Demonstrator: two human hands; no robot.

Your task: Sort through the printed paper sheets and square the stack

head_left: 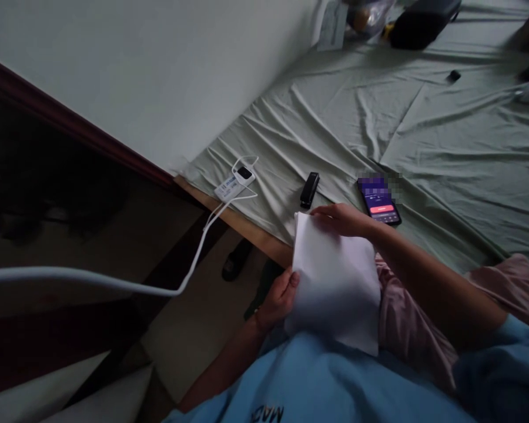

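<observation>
White cable (pixel 114 285) trailed over the bed's wooden edge (pixel 247 230), left hand (pixel 277 298) pinched on the paper stack's near left edge, plain white paper stack (pixel 335 282) held over the lap, right hand (pixel 344 218) closed on its far corner, stapler (pixel 310 189) and phone (pixel 379 200) laid just beyond, open wrinkled green sheet (pixel 445 147) spread far right.
</observation>
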